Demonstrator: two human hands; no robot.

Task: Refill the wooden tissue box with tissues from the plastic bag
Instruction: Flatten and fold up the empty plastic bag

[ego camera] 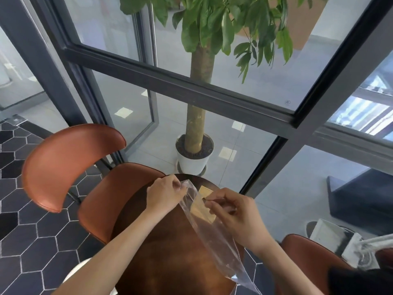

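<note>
A clear plastic bag (212,241) stretches across the small round wooden table (165,252), from the far edge down toward me. My left hand (164,193) pinches the bag's far end. My right hand (236,218) pinches the bag's other side a little nearer. The light wooden tissue box (204,204) stands on the table behind the bag, partly seen through the plastic and partly covered by my right hand. I cannot make out any tissues in the bag.
Two brown leather chairs (70,165) (314,260) flank the table. A potted tree in a white pot (194,158) stands beyond it against a dark-framed glass wall (182,86). A white bag (350,245) lies on the right chair.
</note>
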